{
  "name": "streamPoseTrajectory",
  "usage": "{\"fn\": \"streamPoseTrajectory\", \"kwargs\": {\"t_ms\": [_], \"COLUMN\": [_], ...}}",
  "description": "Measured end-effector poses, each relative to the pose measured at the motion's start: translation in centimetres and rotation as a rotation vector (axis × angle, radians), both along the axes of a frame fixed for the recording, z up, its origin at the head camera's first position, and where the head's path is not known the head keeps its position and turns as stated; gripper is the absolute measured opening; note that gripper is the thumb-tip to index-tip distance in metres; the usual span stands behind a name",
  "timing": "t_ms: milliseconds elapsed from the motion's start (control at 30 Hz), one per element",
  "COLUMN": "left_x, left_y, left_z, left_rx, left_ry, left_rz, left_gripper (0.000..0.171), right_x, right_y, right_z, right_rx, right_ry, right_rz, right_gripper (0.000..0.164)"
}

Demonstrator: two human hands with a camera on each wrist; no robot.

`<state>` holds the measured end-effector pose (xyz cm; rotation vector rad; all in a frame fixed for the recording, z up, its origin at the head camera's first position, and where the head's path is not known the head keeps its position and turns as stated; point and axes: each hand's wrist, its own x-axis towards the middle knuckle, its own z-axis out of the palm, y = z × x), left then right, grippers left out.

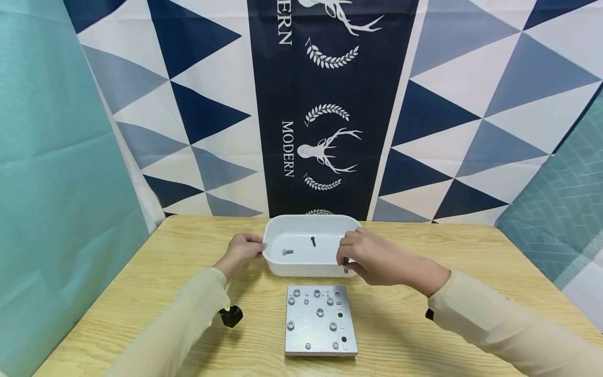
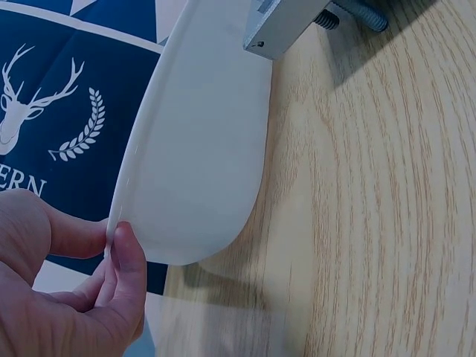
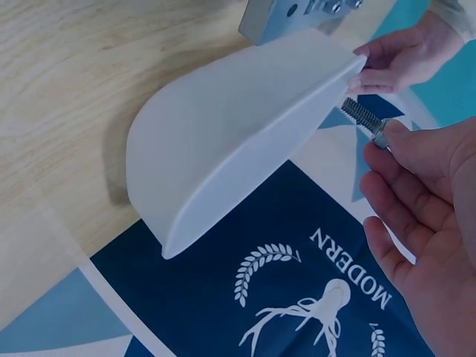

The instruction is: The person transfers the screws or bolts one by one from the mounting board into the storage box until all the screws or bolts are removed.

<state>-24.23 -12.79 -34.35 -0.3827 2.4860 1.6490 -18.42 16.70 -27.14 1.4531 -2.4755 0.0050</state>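
Note:
My left hand (image 1: 241, 252) pinches the left rim of a white plastic tub (image 1: 301, 269) between thumb and fingers. In the right wrist view, my right hand (image 3: 435, 197) pinches a silver socket-head screw (image 3: 363, 117) by its head, with the thread sticking out. The head view has that hand at the tub's front right edge, partly covering the screw and the rim. Inside the tub lie a silver screw (image 1: 288, 252) and a black screw (image 1: 313, 241), apart from each other.
Nearer to me on the wooden table (image 1: 405, 345) stands a metal plate (image 1: 320, 335) carrying several silver screws, with open holes along its right side. Threaded ends protrude beneath it in the left wrist view. A patterned cloth (image 1: 212, 78) hangs behind the table.

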Motion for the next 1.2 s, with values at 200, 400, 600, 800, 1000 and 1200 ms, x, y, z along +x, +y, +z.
{"fn": "streamPoseTrajectory", "kwargs": {"t_ms": [200, 400, 600, 800, 1000, 1200], "left_x": [0.0, 0.0, 0.0, -0.1, 0.0, 0.0], "left_y": [-0.2, -0.3, -0.2, -0.2, -0.2, 0.0], "left_z": [-0.1, -0.1, -0.1, -0.2, -0.1, 0.0], "left_rx": [0.005, 0.012, 0.017, 0.025, 0.032, 0.034], "left_ry": [0.006, 0.008, 0.002, 0.004, 0.010, 0.010], "left_rz": [0.002, 0.006, 0.014, 0.019, 0.021, 0.024], "left_gripper": [0.024, 0.025, 0.025, 0.023, 0.023, 0.022], "right_x": [-0.7, -1.4, -1.9, -2.5, -3.5, -4.5], "right_y": [-0.4, -0.9, -1.6, -2.1, -2.2, -2.4], "right_z": [0.0, 0.0, 0.2, 0.4, 0.5, 0.3], "right_rx": [-0.013, -0.012, -0.016, -0.034, -0.039, -0.039], "right_ry": [0.001, -0.017, -0.019, -0.029, -0.036, -0.075], "right_rz": [0.014, 0.014, 0.025, 0.016, 0.014, 0.008], "right_gripper": [0.019, 0.020, 0.020, 0.019, 0.019, 0.018]}}
